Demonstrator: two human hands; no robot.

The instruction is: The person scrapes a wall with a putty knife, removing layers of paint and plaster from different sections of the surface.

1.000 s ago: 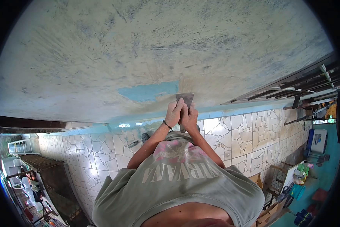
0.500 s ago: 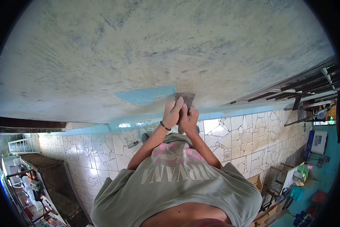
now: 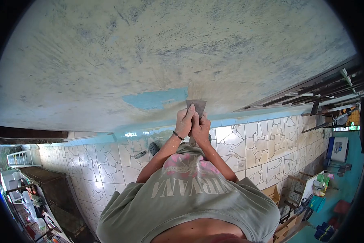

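Note:
Both of my hands grip one scraper (image 3: 197, 106), a flat wide grey blade whose handle end shows below the fingers. My left hand (image 3: 184, 122), with a dark beaded bracelet at the wrist, is closed on it with the thumb lying along the blade. My right hand (image 3: 201, 127) is wrapped round the tool from the other side. The blade's wide edge points at the wall (image 3: 161, 52); whether it touches cannot be made out. Just left of the blade is a light-blue patch (image 3: 155, 99) amid the patchy, grey-streaked off-white surface.
Below the wall lies a floor of broken-pattern pale tiles (image 3: 259, 141). A dark slatted frame (image 3: 307, 94) runs along the right. A brown cabinet (image 3: 52, 190) stands at lower left, and a wooden chair-like frame (image 3: 293, 192) at lower right. A small object (image 3: 140, 154) lies on the floor.
The scraper has slid slightly down the wall, away from the blue patch's upper edge, with both hands still on it. The view has shifted a little.

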